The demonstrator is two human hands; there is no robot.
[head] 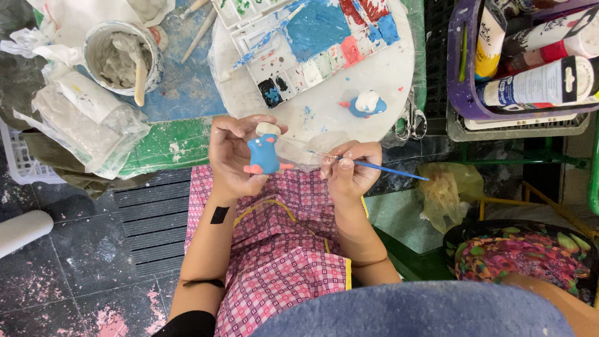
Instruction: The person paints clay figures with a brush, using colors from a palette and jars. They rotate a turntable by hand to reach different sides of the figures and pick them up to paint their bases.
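My left hand (229, 157) holds a small clay figure (264, 151), painted blue with a white top and pink feet. My right hand (350, 170) grips a thin blue-handled paintbrush (380, 166); its tip points left toward the figure, a short gap away. Both hands hover over my lap, covered by a pink checked apron (281, 249), just below the edge of a round white board (349, 100). A second blue and white clay figure (367, 103) stands on that board.
A paint-smeared plastic palette (312, 43) lies on the board. At the upper left stands a white tub (118, 53) of grey paste with a stick in it. A purple basket (462, 93) of paint tubes is upper right, scissors (410, 122) beside the board.
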